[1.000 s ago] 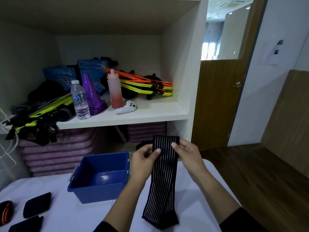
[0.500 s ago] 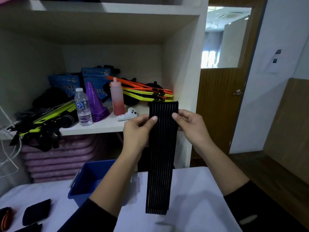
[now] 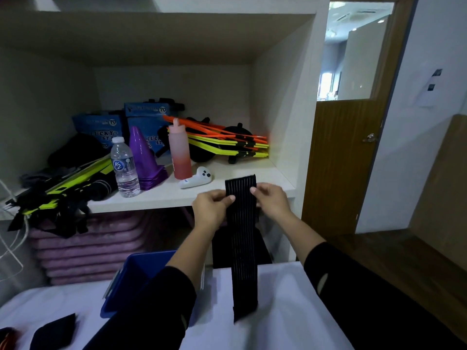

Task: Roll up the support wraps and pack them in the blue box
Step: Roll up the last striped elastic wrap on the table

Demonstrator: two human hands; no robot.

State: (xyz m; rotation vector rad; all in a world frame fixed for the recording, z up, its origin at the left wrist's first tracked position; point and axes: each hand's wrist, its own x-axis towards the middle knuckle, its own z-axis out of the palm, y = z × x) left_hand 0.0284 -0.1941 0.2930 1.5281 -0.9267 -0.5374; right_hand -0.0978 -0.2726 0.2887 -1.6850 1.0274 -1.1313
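A long black support wrap (image 3: 242,248) with thin pale stripes hangs straight down in front of me, its lower end just above the white table (image 3: 290,311). My left hand (image 3: 212,210) pinches its upper left edge and my right hand (image 3: 271,202) pinches its upper right edge, thumbs on the front. The blue box (image 3: 136,276) stands open on the table to the left, partly hidden by my left forearm. Another black wrap (image 3: 54,333) lies flat at the table's near left.
Behind the table a white shelf (image 3: 227,195) carries a water bottle (image 3: 124,168), purple cones (image 3: 144,157), a pink bottle (image 3: 180,152), a white controller (image 3: 195,180) and orange-yellow hurdles (image 3: 227,141). Purple mats (image 3: 88,246) are stacked below. A wooden door (image 3: 343,160) is at right.
Both hands lifted the wrap off the table until it hangs free, and they have since come down slightly. My view has tilted upward toward the shelf.
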